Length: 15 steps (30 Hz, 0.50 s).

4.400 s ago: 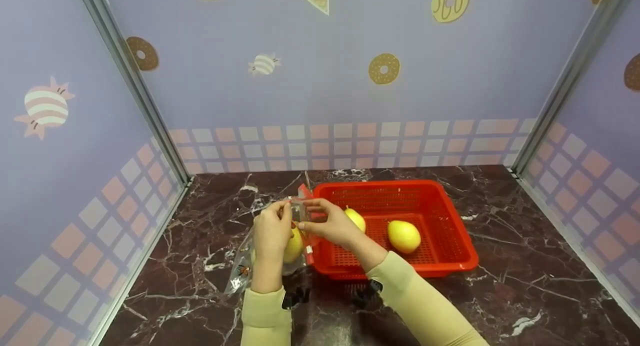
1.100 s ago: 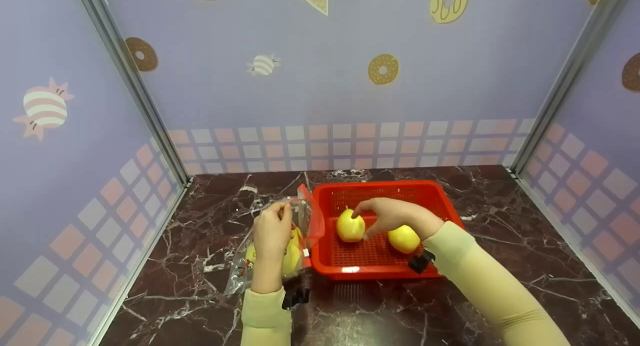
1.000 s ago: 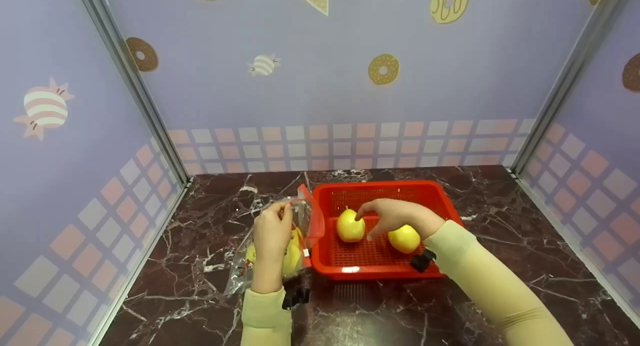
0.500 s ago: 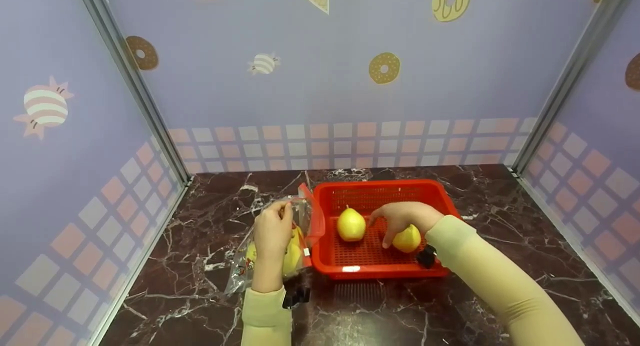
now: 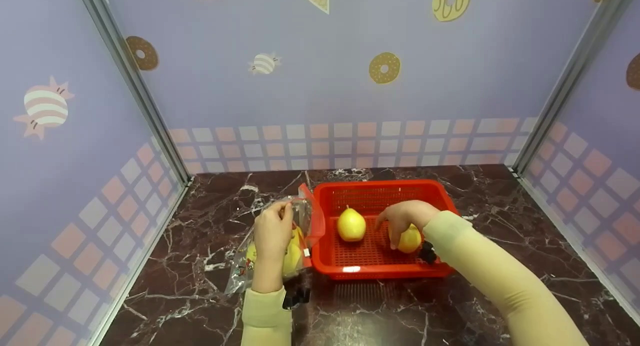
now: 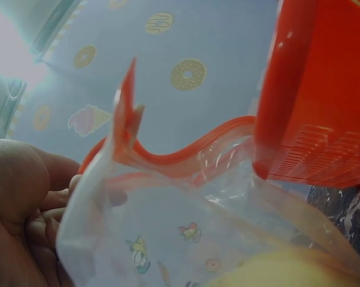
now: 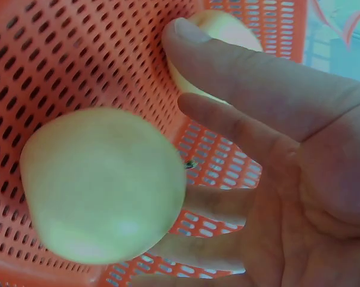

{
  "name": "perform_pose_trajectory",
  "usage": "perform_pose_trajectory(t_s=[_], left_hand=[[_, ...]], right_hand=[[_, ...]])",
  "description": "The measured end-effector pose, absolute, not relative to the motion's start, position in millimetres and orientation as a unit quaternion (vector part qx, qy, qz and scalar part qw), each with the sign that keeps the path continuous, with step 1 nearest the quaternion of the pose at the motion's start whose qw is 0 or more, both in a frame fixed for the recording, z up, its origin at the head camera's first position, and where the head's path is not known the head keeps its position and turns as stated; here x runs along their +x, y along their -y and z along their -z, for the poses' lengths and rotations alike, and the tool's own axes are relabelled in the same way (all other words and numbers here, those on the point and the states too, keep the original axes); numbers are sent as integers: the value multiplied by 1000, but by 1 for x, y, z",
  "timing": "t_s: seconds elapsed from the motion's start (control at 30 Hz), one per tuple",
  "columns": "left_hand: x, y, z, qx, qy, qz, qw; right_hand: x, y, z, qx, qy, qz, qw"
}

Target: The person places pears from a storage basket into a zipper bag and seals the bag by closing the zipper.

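Marble counter (image 5: 500, 286) – red basket (image 5: 452, 206), two pears; your right hand (image 5: 406, 217) cups right pear (image 5: 411, 239), fingers loosely curled; left hand (image 5: 272, 233) pinches bag (image 5: 305, 221) rim.

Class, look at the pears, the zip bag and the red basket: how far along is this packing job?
Done: one pear already lies inside the zip bag, whose mouth the left hand holds open. In hand: the right hand closes over the right pear in the red basket. Left: that pear and the other pear.
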<state>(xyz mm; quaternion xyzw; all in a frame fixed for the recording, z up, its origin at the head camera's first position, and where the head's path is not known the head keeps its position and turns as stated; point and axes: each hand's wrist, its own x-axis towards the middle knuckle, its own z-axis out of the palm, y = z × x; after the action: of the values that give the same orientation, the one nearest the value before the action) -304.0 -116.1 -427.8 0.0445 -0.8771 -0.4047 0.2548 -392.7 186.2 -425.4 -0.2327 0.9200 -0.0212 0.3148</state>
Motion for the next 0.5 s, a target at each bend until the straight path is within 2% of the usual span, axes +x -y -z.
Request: perform_pose_trajectory(t_s=[0.5], left_hand=[[-305, 117, 428, 48, 877, 410, 247]], right_hand=[[-399, -192, 441, -218, -921, 7, 323]])
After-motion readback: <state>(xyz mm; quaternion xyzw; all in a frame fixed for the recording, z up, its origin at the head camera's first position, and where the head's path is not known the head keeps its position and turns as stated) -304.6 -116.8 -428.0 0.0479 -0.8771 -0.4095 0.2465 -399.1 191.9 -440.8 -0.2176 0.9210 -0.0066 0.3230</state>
